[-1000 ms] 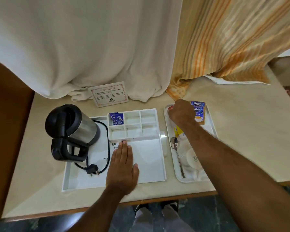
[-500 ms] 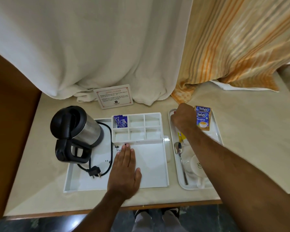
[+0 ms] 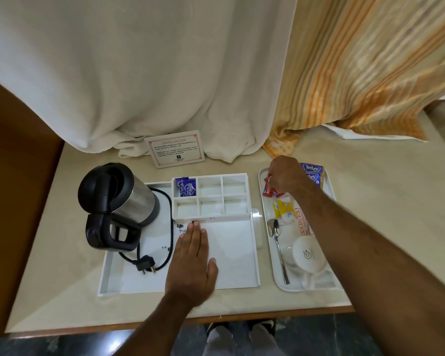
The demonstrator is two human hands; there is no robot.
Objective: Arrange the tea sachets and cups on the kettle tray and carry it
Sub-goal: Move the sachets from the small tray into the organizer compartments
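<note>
Gripping red sachets with my right hand, fingers closed around them at the far end of the side tray. How many are in the pinch I can't tell. Left hand lies flat and open, palm down on the bare floor of the kettle tray, fingertips just short of the organiser. Reason: it pins the light tray so it won't slide while I load the compartments.

Organiser sits at the far right of the kettle tray: six cells, only the far-left one filled, with a blue sachet. Five look empty, so the reds likely go in one of those.

Kettle lies tilted on the left side of the tray, cord and plug looped near it.

Yet to transfer from the side tray: Tetley bags at the far end, right behind my hand, yellow sachets mid-tray, spoon, upturned cup at the near end.

Early in the job, I'd say. The bare floor under my left palm looks like the spot for the cup.
</note>
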